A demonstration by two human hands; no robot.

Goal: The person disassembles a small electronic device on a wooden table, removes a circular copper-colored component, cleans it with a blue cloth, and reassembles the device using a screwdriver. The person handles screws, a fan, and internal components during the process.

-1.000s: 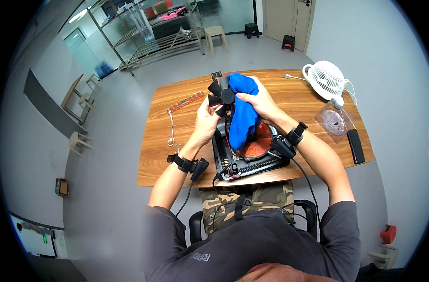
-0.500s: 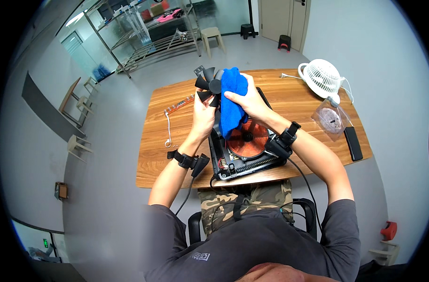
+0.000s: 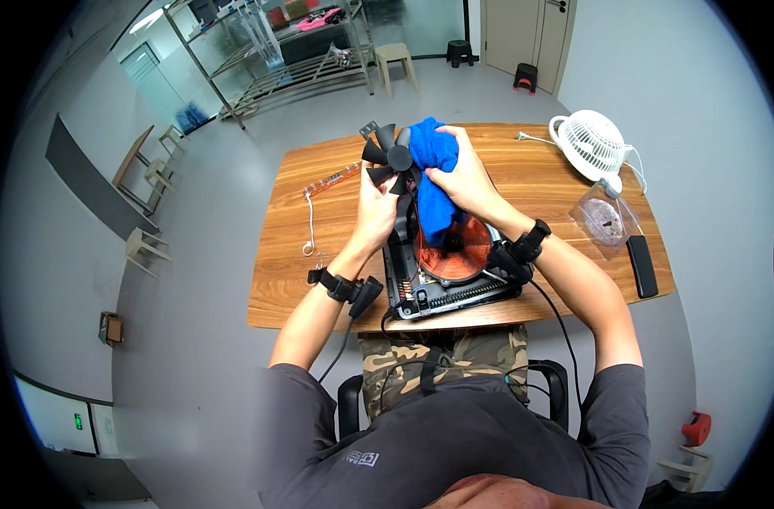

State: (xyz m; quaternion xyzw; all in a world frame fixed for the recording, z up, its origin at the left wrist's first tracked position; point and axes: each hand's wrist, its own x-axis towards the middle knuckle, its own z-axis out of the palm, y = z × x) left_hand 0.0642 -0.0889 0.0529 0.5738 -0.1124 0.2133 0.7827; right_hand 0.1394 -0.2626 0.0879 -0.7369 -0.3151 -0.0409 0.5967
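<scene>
With twelve o'clock straight ahead of you, the wooden table (image 3: pixel 522 161) carries everything inspected. On its near side, at six o'clock, lies an opened black appliance housing (image 3: pixel 488 293), interior exposed. A white caged fan (image 3: pixel 590 144) lies at two o'clock, tilted over. Inside the housing sits a round copper-coloured coil (image 3: pixel 446 265), partly covered from view by your blue cloth (image 3: pixel 433 148); whether the cloth touches it cannot be told.

Your right hand (image 3: pixel 472 182) is clamped on that cloth, thumb on the near face; the cloth bunches at your palm's nine o'clock and hangs toward six. Your left hand (image 3: pixel 376 212) is closed on the black bladed fan (image 3: pixel 399 158) from beneath, at the hub's seven o'clock; your fingertips are partly hidden behind the blades. The fan is therefore raised above the housing, just past your left fingers, its three o'clock side against the cloth.

At three o'clock on the table lie a clear bag (image 3: pixel 603 220) with a round item inside and, just beside it, a black slab (image 3: pixel 643 265). At ten o'clock lies a slim orange strip (image 3: pixel 332 180) with a white cord (image 3: pixel 310 222).
</scene>
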